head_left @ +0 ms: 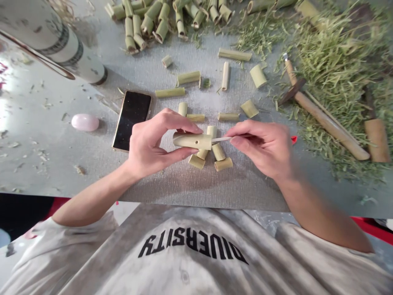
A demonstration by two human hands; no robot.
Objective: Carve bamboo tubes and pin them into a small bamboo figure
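Between the thumb and fingers of my left hand (pixel 159 143) lies a short bamboo tube (pixel 190 141), held level, with a small round hole in its side and a slanted cut at its left end. My right hand (pixel 260 145) pinches a thin tool with a narrow pale blade (pixel 221 139). The blade's tip is at the tube's right end; whether it goes inside I cannot tell. A red end (pixel 294 140) shows past my right hand, perhaps of the same tool. Just below the tube, several short bamboo pieces (pixel 223 164) lie on the table.
On the grey table (pixel 172 186), a phone (pixel 132 119) and a pink oval object (pixel 85 122) lie left. A tall patterned cylinder (pixel 76 57) stands behind them. Bamboo pieces (pixel 150 18) are heaped at the back. Right are green shavings (pixel 340 57), a hammer (pixel 328 112) and a wooden-handled tool (pixel 377 139).
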